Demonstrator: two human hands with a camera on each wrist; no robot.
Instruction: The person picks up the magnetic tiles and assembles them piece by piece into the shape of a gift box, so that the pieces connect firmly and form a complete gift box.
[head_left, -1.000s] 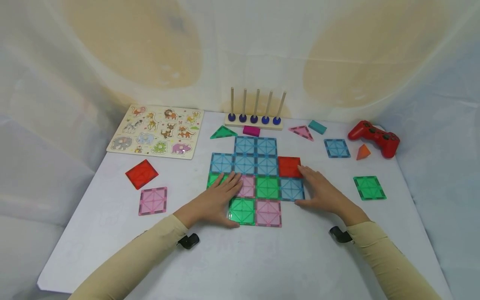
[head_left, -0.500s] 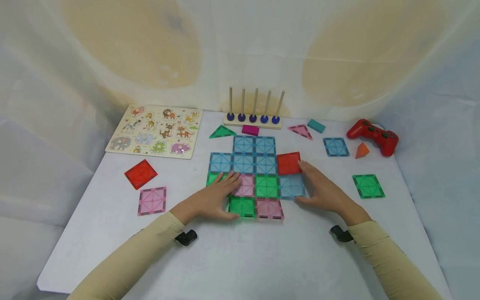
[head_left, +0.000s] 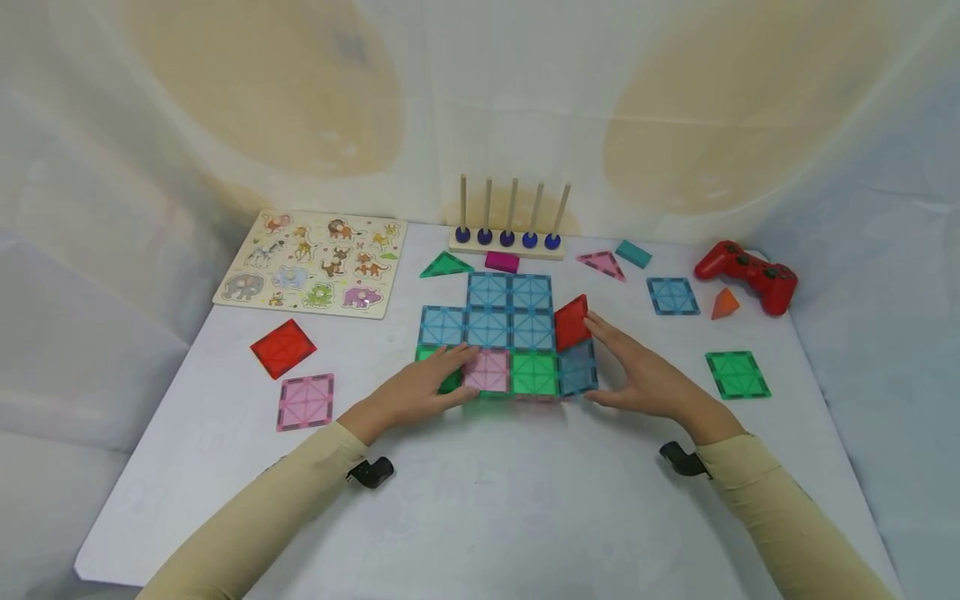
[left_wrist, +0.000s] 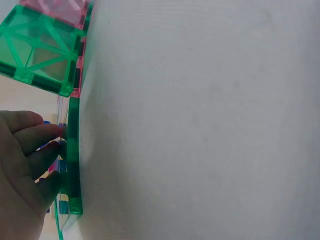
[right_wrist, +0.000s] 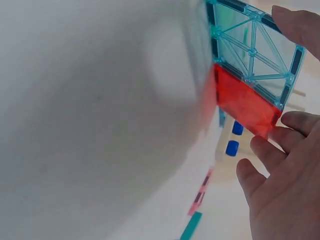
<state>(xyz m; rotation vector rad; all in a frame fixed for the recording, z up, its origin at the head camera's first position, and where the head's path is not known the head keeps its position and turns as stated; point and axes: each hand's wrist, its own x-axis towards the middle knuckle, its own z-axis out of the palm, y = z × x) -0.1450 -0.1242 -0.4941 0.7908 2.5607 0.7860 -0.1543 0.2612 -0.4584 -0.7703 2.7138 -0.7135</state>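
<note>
Square magnetic tiles lie joined in a flat patch, with blue tiles [head_left: 489, 327] at the back and a pink tile [head_left: 487, 372] and a green tile [head_left: 534, 373] in front. My left hand [head_left: 408, 392] rests at the patch's left side, fingers over a green tile [left_wrist: 74, 155] and thumb near the front edge. My right hand [head_left: 645, 379] touches the right side: fingertips at the red tile [head_left: 572, 322], thumb by the lower blue tile [head_left: 577, 369]. Both those tiles are tilted up. The front row stands folded up, mostly hidden from the head view.
A red tile [head_left: 283, 348] and a pink tile [head_left: 306, 402] lie left, below an animal puzzle board [head_left: 311, 262]. A peg stand [head_left: 507, 240] is behind. To the right lie a blue tile [head_left: 673, 296], a green tile [head_left: 738, 375] and a red game controller [head_left: 747, 277].
The red and blue tiles on the right have tipped up from flat under my right hand. The front green and pink tiles have folded up, and my left thumb has moved up with them.
</note>
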